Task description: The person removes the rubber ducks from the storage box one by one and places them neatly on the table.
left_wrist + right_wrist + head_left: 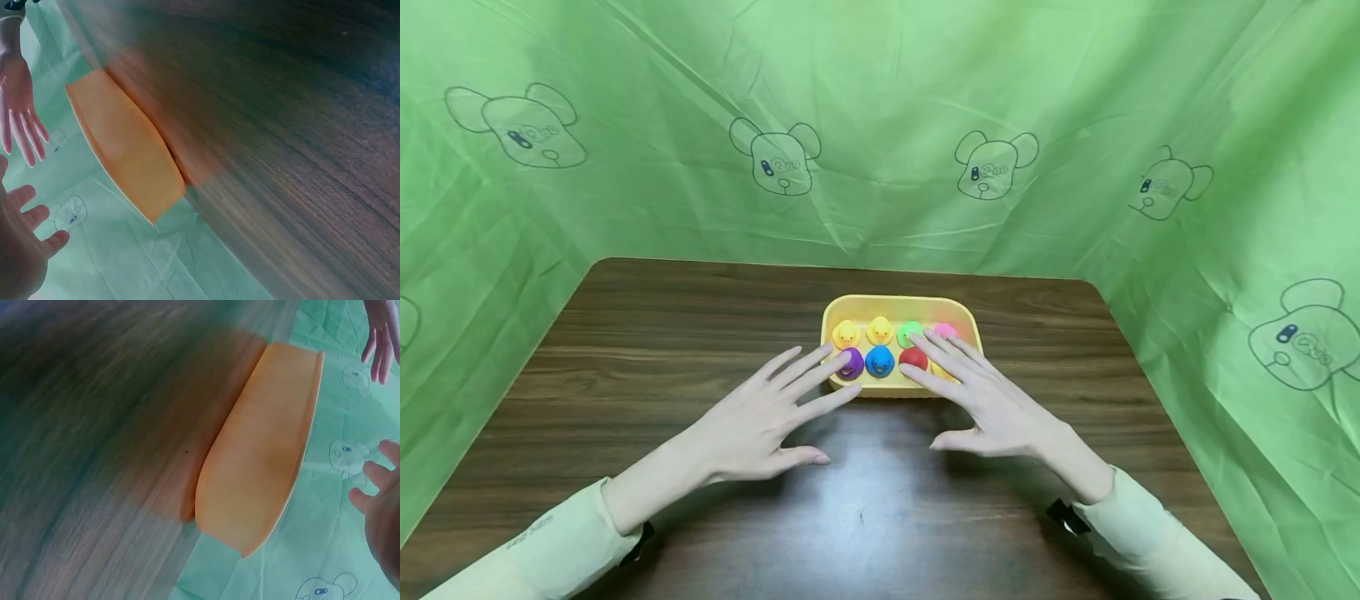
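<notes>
A yellow plastic box (900, 392) with rounded corners holds several small toy ducks in two rows. Along the back are yellow ducks (880, 331), a green duck (909, 334) and a pink duck (945, 330). A purple duck (852, 364), a blue duck (880, 362) and a red duck (913, 359) make up most of the front row. My left hand (765, 422) has its fingers spread, fingertips overlapping the purple duck in the head view. The right hand (996, 406), also spread and holding nothing, partly hides the pink duck and a yellow one at the front right.
The box stands toward the back of a dark wood-grain table (700, 317). Green cloth (880, 192) printed with mouse-like heads hangs behind the table and along its sides. Both wrist views show the box's plain outer wall (128, 147).
</notes>
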A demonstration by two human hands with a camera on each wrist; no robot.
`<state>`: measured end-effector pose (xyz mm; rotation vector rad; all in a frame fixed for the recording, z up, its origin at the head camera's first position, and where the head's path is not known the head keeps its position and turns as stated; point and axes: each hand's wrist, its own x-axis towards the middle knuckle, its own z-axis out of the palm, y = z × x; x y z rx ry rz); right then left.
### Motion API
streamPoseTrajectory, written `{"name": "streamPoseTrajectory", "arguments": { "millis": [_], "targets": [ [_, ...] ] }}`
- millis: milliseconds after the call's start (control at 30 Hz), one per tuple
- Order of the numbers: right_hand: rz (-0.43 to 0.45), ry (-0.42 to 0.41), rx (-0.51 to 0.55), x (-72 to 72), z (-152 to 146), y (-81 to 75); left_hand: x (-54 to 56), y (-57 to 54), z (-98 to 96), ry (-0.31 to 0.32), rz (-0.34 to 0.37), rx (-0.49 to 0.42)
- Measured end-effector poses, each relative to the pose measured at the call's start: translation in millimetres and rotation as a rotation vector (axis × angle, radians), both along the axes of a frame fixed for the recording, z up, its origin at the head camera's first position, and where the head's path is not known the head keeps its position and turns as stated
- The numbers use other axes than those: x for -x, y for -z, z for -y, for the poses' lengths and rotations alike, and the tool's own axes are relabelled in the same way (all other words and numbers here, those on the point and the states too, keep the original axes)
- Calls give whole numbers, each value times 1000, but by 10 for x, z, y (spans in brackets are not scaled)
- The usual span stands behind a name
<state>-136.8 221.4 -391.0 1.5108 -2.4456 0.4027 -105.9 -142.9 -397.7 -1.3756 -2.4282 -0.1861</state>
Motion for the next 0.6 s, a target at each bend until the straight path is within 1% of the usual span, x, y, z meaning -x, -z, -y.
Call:
{"name": "streamPoseTrajectory", "arguments": {
  "millis": [167, 400, 600],
  "targets": [
    [9, 11, 76, 64, -6, 12, 24, -7, -15, -23, 27, -15],
    [112, 134, 97, 102, -51, -2, 59, -11, -32, -74, 49, -38],
    [139, 180, 200, 169, -110, -40, 114, -39, -51, -120, 99, -68]
  ]
}}
